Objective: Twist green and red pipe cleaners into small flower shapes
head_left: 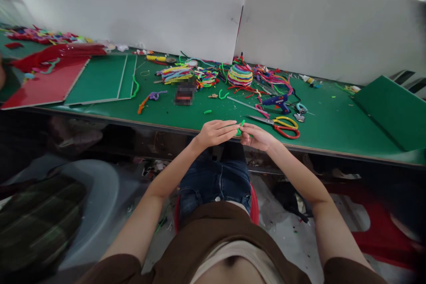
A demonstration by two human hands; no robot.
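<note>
At the table's front edge, my left hand (218,133) and my right hand (257,136) meet fingertip to fingertip. A short bright green pipe cleaner (242,123) is pinched between them, its lower part mostly hidden by fingers. Both hands are closed on it. Just right of my right hand lie scissors (286,127) with one yellow and one red handle. Beyond my left hand, a small green pipe cleaner piece (207,112) rests on the green tabletop (186,120). A bent green pipe cleaner (223,95) lies farther back.
A striped multicoloured ball (240,75) stands near the white partition (159,9). Around it are pipe cleaner bundles (175,73) and a blue glue gun (278,103). Green boards (100,80) and a red board (49,84) lie left; another green board (394,113) stands right.
</note>
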